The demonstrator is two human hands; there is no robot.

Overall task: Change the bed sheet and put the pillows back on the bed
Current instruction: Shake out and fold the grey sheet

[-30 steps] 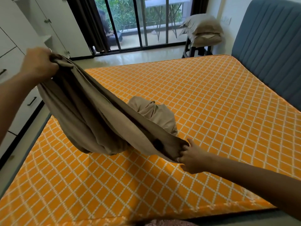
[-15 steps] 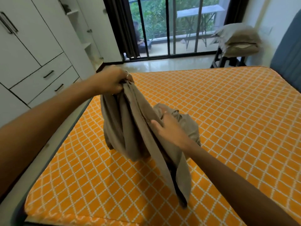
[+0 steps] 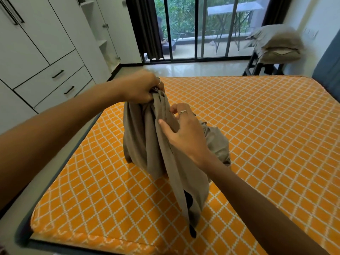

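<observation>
Left hand (image 3: 141,87) clenched on bunched top of taupe bed sheet (image 3: 147,144), held above bare orange mattress (image 3: 257,135). Right hand (image 3: 184,133) pinches sheet fold lower down. Sheet tail hangs near foot edge; rest heaped mid-mattress. Pillows (image 3: 276,46) stacked on stand beyond far corner. Floor strip between mattress and wardrobe (image 3: 36,52).
</observation>
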